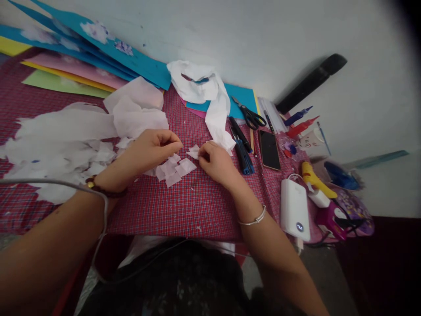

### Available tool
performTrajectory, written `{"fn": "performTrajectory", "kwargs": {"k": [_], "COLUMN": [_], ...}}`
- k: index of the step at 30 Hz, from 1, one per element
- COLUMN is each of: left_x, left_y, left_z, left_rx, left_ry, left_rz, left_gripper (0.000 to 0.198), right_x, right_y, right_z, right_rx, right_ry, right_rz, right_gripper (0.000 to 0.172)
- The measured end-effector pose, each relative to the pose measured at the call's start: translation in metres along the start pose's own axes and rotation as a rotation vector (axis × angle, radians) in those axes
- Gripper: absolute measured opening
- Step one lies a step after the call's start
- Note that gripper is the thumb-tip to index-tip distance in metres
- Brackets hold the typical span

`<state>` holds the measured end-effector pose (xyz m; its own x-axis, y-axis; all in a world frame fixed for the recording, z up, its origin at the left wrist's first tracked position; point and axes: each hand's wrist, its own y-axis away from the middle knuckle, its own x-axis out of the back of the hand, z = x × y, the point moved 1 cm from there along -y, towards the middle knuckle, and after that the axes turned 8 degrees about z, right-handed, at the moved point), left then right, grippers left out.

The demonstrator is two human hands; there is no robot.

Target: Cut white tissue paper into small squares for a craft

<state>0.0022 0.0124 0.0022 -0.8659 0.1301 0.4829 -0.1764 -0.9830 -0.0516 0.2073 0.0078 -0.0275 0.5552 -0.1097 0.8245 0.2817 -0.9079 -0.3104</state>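
Note:
My left hand point(151, 147) rests on the red checked cloth point(184, 206) with its fingers curled together at the tips, above a small pile of white tissue squares point(176, 167). Whether it pinches a scrap I cannot make out. My right hand point(215, 161) lies just to the right of that pile, fingers closed on a small white tissue piece point(194, 151). The two hands are about a hand's width apart. Both wrists wear bracelets.
Torn white tissue point(62, 140) covers the left of the cloth. Coloured paper sheets point(98, 57) lean at the wall. To the right lie scissors point(250, 115), a phone point(269, 150), a blue stapler point(243, 153), a white power bank point(294, 208), glue bottles point(301, 127) and a yellow glue gun point(315, 179).

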Motion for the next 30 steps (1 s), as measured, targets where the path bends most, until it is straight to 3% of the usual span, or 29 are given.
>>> {"fn": "performTrajectory", "kwargs": {"k": [7,12,17,20,23,26,30], "left_x": [-0.003,-0.007,-0.011,-0.012,-0.013,-0.014,-0.014], "left_y": [0.001,0.002,0.002,0.002,0.001,0.002,0.004], "left_z": [0.000,0.000,0.001,0.001,0.000,-0.002,-0.003], "left_rx": [0.135,0.293,0.347,0.319,0.256,0.137,-0.013], "left_ry": [0.146,0.307,0.352,0.351,0.309,0.210,0.068], "left_rz": [-0.207,-0.247,-0.259,-0.230,-0.195,-0.194,-0.227], "left_gripper": [0.029,0.029,0.021,0.018,0.015,0.014,0.021], "right_x": [0.008,0.009,0.006,0.006,0.004,0.001,-0.003], "right_y": [0.003,0.006,0.009,0.009,0.009,0.009,0.007], "right_z": [-0.014,-0.026,-0.030,-0.032,-0.033,-0.032,-0.026], "right_rx": [0.085,0.161,0.216,0.206,0.116,-0.022,-0.141], "right_ry": [-0.092,-0.016,0.025,-0.013,-0.227,-0.470,-0.516], "right_rz": [0.219,0.229,0.218,0.196,0.147,0.074,0.078], "right_gripper": [0.012,0.013,0.012,0.011,0.006,0.015,0.017]}}
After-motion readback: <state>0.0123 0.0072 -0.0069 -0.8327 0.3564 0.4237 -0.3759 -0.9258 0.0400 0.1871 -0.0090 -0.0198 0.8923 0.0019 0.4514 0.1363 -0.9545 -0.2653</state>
